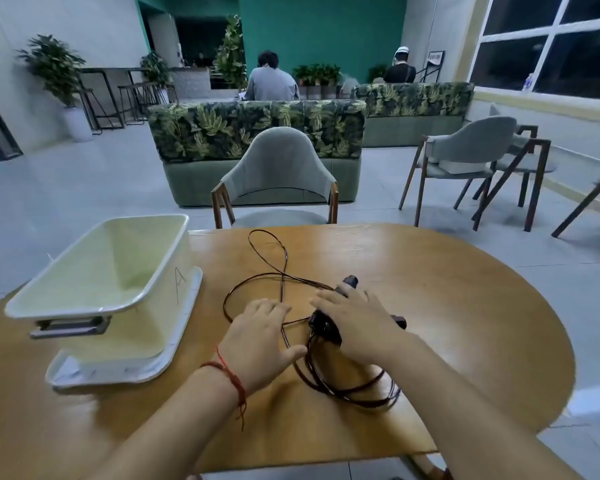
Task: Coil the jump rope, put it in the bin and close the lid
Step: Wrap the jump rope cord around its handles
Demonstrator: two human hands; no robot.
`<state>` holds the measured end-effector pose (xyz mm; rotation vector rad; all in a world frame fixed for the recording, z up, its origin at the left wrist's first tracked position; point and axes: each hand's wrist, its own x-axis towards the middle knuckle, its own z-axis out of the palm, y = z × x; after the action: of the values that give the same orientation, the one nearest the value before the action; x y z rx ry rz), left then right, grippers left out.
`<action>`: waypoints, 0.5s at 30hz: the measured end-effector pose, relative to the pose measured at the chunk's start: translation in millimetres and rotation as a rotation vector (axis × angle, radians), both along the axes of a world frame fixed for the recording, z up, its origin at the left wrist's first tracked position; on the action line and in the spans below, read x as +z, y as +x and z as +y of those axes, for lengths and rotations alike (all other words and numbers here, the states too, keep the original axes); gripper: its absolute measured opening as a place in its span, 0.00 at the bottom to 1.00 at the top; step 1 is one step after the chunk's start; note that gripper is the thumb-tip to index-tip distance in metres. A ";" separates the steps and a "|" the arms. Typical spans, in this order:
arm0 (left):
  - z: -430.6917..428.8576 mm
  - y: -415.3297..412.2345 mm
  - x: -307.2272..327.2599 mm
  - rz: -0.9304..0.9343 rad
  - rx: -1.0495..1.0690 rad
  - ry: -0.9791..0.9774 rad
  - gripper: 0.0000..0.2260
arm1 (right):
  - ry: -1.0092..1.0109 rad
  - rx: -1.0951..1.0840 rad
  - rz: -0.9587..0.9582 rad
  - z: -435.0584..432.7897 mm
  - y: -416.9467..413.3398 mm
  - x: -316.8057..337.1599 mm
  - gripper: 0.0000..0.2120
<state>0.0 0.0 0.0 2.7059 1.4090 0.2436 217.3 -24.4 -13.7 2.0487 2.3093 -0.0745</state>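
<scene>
We see the jump rope point(284, 271) lying on the round wooden tabletop point(447, 306), partly gathered: several dark loops sit bunched near the front edge under the right forearm, while a longer loose loop runs away toward the far side. Our right hand point(355, 320) rests palm down over the black handles point(326, 327), fingers spread and only loosely curved — one handle tip shows beyond the fingers. Our left hand point(262, 337) lies open and flat on the cord just beside the right, thumb extended toward the loops; a red string bracelet point(231, 377) circles that wrist. The pale bin point(167, 306) stands uncovered at the left of the tabletop, marked with a letter A on its side, and it sits on top of its lid point(174, 358) — well apart from the rope.
</scene>
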 end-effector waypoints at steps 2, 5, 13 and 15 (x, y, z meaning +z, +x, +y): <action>12.6 5.4 -11.1 -0.025 0.002 -0.050 0.37 | -0.045 0.005 -0.001 8.2 -1.2 -0.8 0.41; 27.6 15.9 -21.0 -0.047 0.020 -0.103 0.35 | -0.003 0.016 -0.040 18.2 2.6 -3.8 0.32; 35.7 35.8 -35.2 -0.163 0.021 -0.098 0.17 | 0.339 -0.251 0.204 14.5 8.2 2.4 0.14; 43.6 34.5 -31.4 -0.205 0.065 -0.050 0.14 | 0.385 -0.381 0.268 8.8 7.8 7.4 0.13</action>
<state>34.5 43.6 -31.4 2.5142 1.4244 0.4698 225.1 -15.6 -6.3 2.8115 2.1671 0.0944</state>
